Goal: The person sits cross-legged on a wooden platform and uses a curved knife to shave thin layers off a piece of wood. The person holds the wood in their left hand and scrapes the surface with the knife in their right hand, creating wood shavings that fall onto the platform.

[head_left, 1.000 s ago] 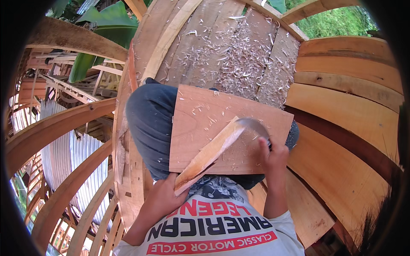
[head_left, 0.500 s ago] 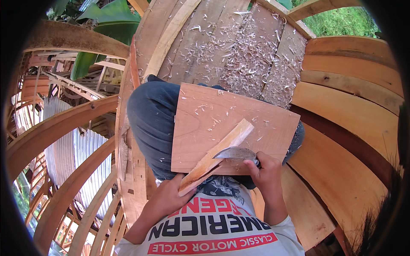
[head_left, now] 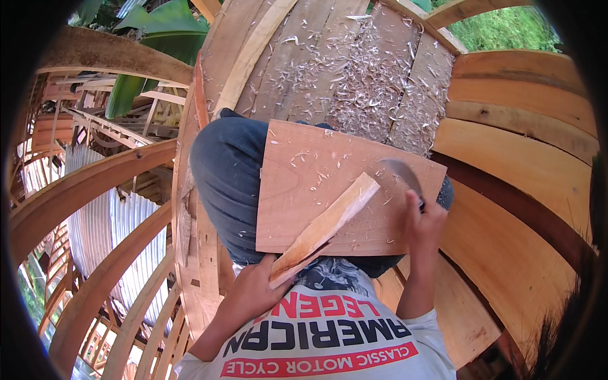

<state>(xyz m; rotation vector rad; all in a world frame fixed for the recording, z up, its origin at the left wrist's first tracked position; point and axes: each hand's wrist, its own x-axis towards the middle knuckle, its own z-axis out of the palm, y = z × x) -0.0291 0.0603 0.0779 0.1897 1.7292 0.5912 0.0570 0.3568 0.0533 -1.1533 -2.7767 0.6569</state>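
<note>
My left hand [head_left: 258, 285] is closed round the near end of a pale, split wooden stick [head_left: 326, 226]. The stick lies slantwise over a flat reddish-brown board [head_left: 297, 166], its far end pointing up and right. That board rests across my lap and carries a few curled shavings. In my right hand [head_left: 424, 221] is a knife with a curved blade [head_left: 400, 171], slightly blurred. The blade is over the board's right part, apart from the stick. Most of the knife's handle is hidden in my fist.
Wood shavings [head_left: 373, 95] cover the plank floor [head_left: 297, 76] beyond my legs. Lapped orange-brown planks [head_left: 513, 158] form a wall on the right. Curved timber ribs [head_left: 95, 183] stand on the left, with corrugated metal sheets [head_left: 136, 237] outside them. A banana leaf [head_left: 168, 38] hangs at the upper left.
My right hand has moved up and to the right, taking the knife blade off the stick. The stick and my left hand have barely shifted.
</note>
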